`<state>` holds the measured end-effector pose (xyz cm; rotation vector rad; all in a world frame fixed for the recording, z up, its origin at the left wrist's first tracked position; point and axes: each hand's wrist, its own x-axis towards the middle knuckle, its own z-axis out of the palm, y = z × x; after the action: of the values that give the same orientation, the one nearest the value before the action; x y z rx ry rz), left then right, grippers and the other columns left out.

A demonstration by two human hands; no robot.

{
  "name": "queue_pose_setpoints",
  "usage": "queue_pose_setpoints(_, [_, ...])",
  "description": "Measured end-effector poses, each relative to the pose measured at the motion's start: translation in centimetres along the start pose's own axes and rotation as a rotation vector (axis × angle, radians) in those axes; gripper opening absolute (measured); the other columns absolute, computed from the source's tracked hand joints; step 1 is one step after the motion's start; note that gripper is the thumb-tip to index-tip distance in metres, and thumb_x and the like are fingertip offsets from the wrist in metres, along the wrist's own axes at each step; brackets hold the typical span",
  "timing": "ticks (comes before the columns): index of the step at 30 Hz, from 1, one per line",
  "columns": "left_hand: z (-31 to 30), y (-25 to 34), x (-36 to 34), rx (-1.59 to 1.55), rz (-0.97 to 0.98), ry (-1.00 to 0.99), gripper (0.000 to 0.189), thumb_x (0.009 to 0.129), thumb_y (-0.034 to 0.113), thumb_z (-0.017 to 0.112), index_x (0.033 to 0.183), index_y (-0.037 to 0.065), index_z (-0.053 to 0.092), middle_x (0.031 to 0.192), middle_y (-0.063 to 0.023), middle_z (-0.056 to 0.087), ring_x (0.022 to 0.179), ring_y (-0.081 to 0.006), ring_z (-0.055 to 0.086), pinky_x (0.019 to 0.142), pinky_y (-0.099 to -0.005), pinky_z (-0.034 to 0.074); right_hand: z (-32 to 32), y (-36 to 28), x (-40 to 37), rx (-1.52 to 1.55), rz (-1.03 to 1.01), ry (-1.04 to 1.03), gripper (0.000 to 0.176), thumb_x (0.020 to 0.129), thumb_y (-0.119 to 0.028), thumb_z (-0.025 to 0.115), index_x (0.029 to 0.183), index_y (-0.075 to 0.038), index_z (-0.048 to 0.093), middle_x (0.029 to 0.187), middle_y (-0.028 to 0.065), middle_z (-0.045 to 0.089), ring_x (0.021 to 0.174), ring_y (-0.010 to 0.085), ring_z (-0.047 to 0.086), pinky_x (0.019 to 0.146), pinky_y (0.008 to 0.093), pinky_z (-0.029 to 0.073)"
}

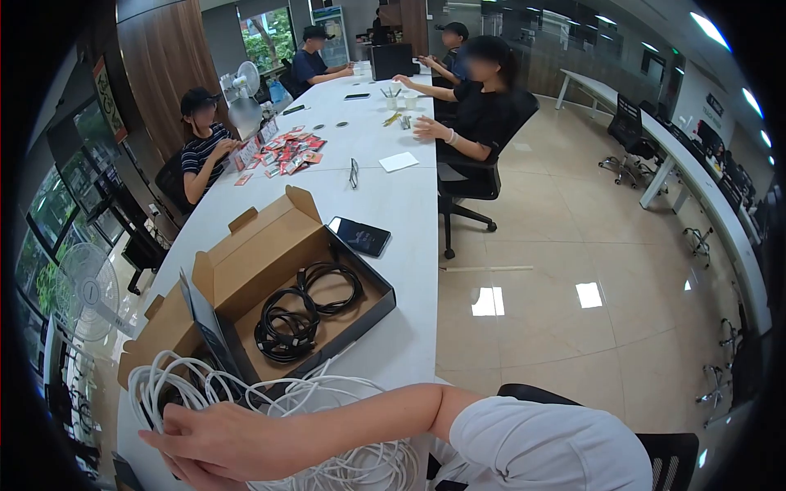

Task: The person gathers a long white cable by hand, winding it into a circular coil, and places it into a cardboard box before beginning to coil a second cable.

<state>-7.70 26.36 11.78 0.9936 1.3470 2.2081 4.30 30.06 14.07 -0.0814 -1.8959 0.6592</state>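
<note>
My right hand [214, 442] reaches across from the right at the bottom left, its fingers curled on loops of white cable [168, 380]; the fingertips are partly hidden. More white cable lies tangled under and beside my forearm. Just beyond stands an open cardboard box [282, 214], brown inside and dark outside, with coiled black cables [288, 327] in it. A dark flap rises at the box's left side. My left hand is out of view.
A phone [360, 236] lies behind the box on the white table [409, 327]. Farther back are glasses [354, 173], white paper [399, 162] and a pile of red packets [291, 153]. Several people sit around the table. A chair [491, 176] stands at its right side.
</note>
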Motion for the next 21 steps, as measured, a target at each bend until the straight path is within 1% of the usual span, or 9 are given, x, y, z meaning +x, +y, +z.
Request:
queue_pose_setpoints(3, [-1.2, 0.1, 0.1, -0.060, -0.033, 0.030, 0.044, 0.094, 0.039, 0.047, 0.119, 0.002, 0.043, 0.100, -0.0097, 0.050, 0.085, -0.0216, 0.051, 0.072, -0.0334, 0.043, -0.9, -0.2, 0.0, 0.084, -0.059, -0.029, 0.044, 0.071, -0.001, 0.063, 0.113, 0.005, 0.051, 0.087, 0.0157, 0.047, 0.071, 0.0324, 0.055, 0.059, 0.0397, 0.043])
queue_pose_setpoints(6, [-2.5, 0.0, 0.4, -0.139, -0.070, 0.078, 0.048, 0.096, 0.033, 0.044, 0.133, 0.004, 0.034, 0.126, -0.0131, 0.042, 0.111, -0.0240, 0.045, 0.091, -0.0334, 0.038, -2.6, -0.6, 0.0, 0.048, -0.202, -0.219, 0.044, 0.070, -0.002, 0.064, 0.111, 0.005, 0.050, 0.091, 0.0173, 0.051, 0.075, 0.0342, 0.057, 0.062, 0.0419, 0.043])
queue_pose_setpoints(8, [-3.4, 0.3, 0.6, -0.166, -0.064, 0.113, 0.053, 0.097, 0.030, 0.043, 0.141, 0.005, 0.029, 0.140, -0.0151, 0.037, 0.127, -0.0253, 0.042, 0.101, -0.0335, 0.035, -3.3, -0.9, -0.1, 0.044, -0.143, -0.356, 0.049, 0.070, -0.003, 0.064, 0.115, 0.005, 0.047, 0.090, 0.0185, 0.053, 0.077, 0.0354, 0.058, 0.063, 0.0431, 0.043])
queue_pose_setpoints(9, [-3.4, 0.8, 0.8, -0.173, -0.032, 0.157, 0.047, 0.097, 0.028, 0.045, 0.132, -0.001, 0.036, 0.113, -0.0130, 0.054, 0.108, -0.0219, 0.052, 0.092, -0.0310, 0.039, -3.4, -0.9, -0.1, 0.042, -0.115, -0.425, 0.051, 0.070, -0.003, 0.064, 0.117, 0.006, 0.046, 0.090, 0.0191, 0.054, 0.079, 0.0360, 0.058, 0.063, 0.0437, 0.042])
queue_pose_setpoints(12, [-3.7, 3.5, 1.1, -0.288, -0.148, 0.092, 0.040, 0.094, 0.040, 0.047, 0.103, 0.001, 0.050, 0.072, -0.0067, 0.055, 0.057, -0.0188, 0.055, 0.054, -0.0344, 0.049, -3.2, -0.7, -0.5, 0.020, -0.071, -0.442, 0.061, 0.069, -0.005, 0.065, 0.124, 0.006, 0.040, 0.089, 0.0197, 0.057, 0.079, 0.0360, 0.059, 0.065, 0.0423, 0.044])
queue_pose_setpoints(15, [-5.0, 4.0, 2.0, -0.274, -0.079, 0.113, 0.044, 0.091, 0.042, 0.050, 0.102, 0.000, 0.049, 0.069, -0.0085, 0.051, 0.056, -0.0189, 0.053, 0.053, -0.0324, 0.047, -3.2, 0.0, -1.4, -0.058, -0.148, -0.374, 0.068, 0.068, -0.004, 0.065, 0.127, 0.009, 0.036, 0.088, 0.0197, 0.059, 0.081, 0.0350, 0.060, 0.069, 0.0401, 0.047])
queue_pose_setpoints(18, [-9.5, 3.5, 3.8, -0.222, -0.055, 0.162, 0.056, 0.088, 0.046, 0.054, 0.110, -0.005, 0.049, 0.078, -0.0148, 0.057, 0.062, -0.0199, 0.055, 0.053, -0.0325, 0.045, -3.5, 0.6, -1.7, -0.180, 0.001, -0.526, 0.056, 0.075, -0.001, 0.059, 0.126, 0.009, 0.038, 0.088, 0.0177, 0.055, 0.070, 0.0335, 0.059, 0.060, 0.0376, 0.048])
queue_pose_setpoints(20, [-13.1, 2.7, 5.2, -0.224, -0.027, 0.125, 0.059, 0.087, 0.046, 0.054, 0.114, -0.006, 0.049, 0.084, -0.0180, 0.060, 0.067, -0.0205, 0.056, 0.053, -0.0337, 0.045, -3.6, 1.7, -1.9, -0.321, 0.145, -0.475, 0.060, 0.072, 0.000, 0.060, 0.125, 0.011, 0.036, 0.086, 0.0187, 0.057, 0.074, 0.0346, 0.060, 0.062, 0.0385, 0.049])
queue_pose_setpoints(21, [-10.8, 4.0, 4.1, -0.141, 0.023, 0.214, 0.058, 0.087, 0.046, 0.054, 0.114, -0.005, 0.052, 0.087, -0.0207, 0.060, 0.068, -0.0218, 0.057, 0.051, -0.0320, 0.044, -3.7, 2.4, -1.9, -0.392, 0.212, -0.450, 0.062, 0.070, 0.000, 0.060, 0.125, 0.012, 0.035, 0.086, 0.0192, 0.058, 0.076, 0.0352, 0.061, 0.063, 0.0389, 0.049])
